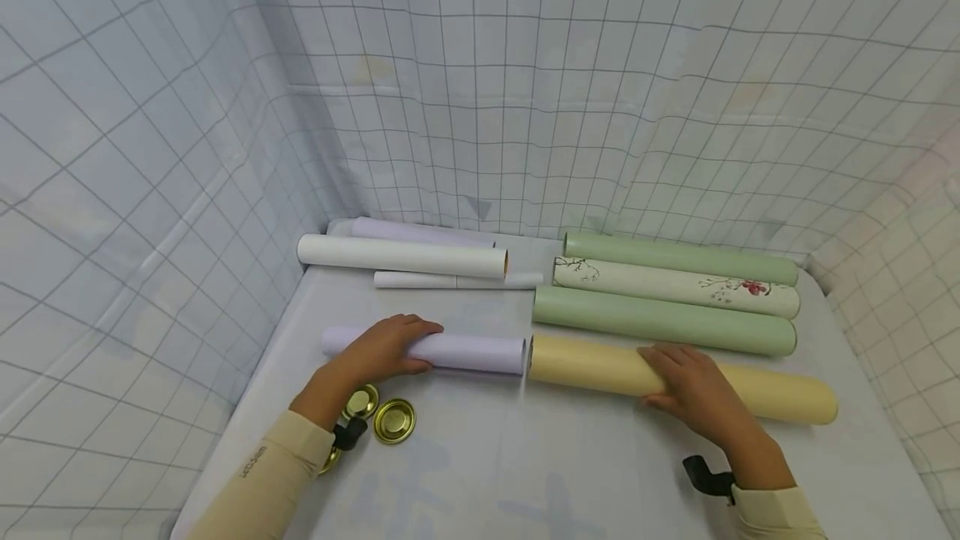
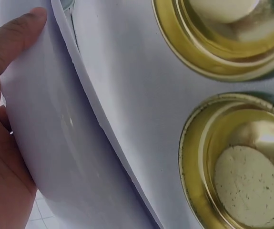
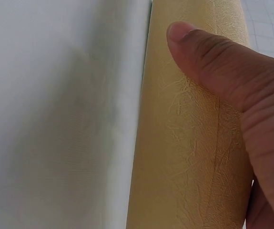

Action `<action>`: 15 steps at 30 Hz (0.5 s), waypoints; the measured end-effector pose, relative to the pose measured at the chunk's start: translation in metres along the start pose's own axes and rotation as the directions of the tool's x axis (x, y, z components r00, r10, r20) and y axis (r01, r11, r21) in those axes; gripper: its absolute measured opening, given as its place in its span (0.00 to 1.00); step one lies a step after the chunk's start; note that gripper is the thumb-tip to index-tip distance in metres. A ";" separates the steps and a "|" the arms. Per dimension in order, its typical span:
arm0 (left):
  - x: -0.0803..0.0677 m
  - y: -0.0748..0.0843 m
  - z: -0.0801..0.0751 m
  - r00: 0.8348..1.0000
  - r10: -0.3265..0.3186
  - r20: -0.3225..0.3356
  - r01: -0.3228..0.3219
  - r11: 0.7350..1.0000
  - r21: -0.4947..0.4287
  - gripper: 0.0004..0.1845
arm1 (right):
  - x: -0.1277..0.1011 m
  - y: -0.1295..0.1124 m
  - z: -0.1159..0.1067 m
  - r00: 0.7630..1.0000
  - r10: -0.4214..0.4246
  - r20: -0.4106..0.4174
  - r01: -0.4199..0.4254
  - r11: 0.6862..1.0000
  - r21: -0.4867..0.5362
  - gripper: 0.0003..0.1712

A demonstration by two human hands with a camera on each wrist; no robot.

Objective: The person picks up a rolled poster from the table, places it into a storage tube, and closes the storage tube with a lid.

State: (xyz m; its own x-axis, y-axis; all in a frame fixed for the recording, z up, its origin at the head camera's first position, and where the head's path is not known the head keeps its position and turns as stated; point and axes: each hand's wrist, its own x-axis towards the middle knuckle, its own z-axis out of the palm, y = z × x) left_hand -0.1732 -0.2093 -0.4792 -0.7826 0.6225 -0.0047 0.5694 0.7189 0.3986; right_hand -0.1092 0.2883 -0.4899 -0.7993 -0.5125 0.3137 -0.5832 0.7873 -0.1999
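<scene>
On the pale tabletop (image 1: 480, 457), walled round by white cloth with a dark grid (image 1: 150, 190), my left hand (image 1: 386, 348) is curled over a lavender paper roll (image 1: 465, 352), fingers across the top and thumb at the near side; the left wrist view shows my thumb (image 2: 13, 36) pressed against the roll's curved sheet (image 2: 55, 143). My right hand (image 1: 693, 390) grips a yellow tube (image 1: 585, 365) lying end to end with the lavender roll, their ends almost meeting at mid-table; I cannot tell whether they touch. From the right wrist, my thumb (image 3: 222, 71) lies on the tube's textured yellow skin (image 3: 184, 143), which has a fine crackle pattern.

Just by my left wrist sit gold metal end caps (image 1: 393, 421), open side up; close up they are shiny brass-coloured dishes (image 2: 237, 167), one with a speckled inner disc.

Behind the yellow tube lies a green tube (image 1: 663, 319), then a cream tube printed with a flowering branch (image 1: 675, 286), red blossom near its right end, then another green tube (image 1: 678, 257). On the far left are a white tube (image 1: 401, 255), a thin white paper roll (image 1: 457, 280) in front of it, and a second lavender roll (image 1: 420, 232) behind it.

My left sleeve (image 1: 262, 473) is beige and carries small dark lettering, too small to read. No other writing shows on any tube.
</scene>
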 end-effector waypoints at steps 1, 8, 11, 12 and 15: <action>0.000 0.001 0.000 1.000 0.004 -0.001 -0.004 1.000 -0.008 0.31 | 0.000 0.000 0.000 1.000 0.002 -0.001 -0.002 1.000 0.000 0.43; 0.003 0.004 0.000 1.000 0.011 0.025 -0.011 1.000 -0.006 0.30 | -0.002 -0.001 0.001 1.000 0.012 0.006 -0.013 1.000 0.018 0.44; 0.004 0.004 0.002 1.000 0.008 0.029 -0.008 1.000 0.003 0.31 | -0.003 -0.001 0.001 1.000 0.016 0.010 -0.016 1.000 0.013 0.44; 0.004 0.004 0.002 1.000 0.009 0.028 -0.010 1.000 0.005 0.31 | -0.003 -0.001 0.001 1.000 0.016 0.010 -0.016 1.000 0.011 0.44; 0.005 0.004 0.002 1.000 0.018 0.020 -0.018 1.000 0.010 0.30 | -0.003 -0.003 0.000 1.000 0.011 0.010 -0.011 1.000 0.013 0.44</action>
State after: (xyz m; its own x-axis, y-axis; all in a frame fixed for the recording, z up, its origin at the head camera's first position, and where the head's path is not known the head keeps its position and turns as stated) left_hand -0.1743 -0.2031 -0.4799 -0.7670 0.6414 -0.0159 0.5861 0.7105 0.3894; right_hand -0.1052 0.2877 -0.4905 -0.8072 -0.5073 0.3017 -0.5761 0.7885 -0.2155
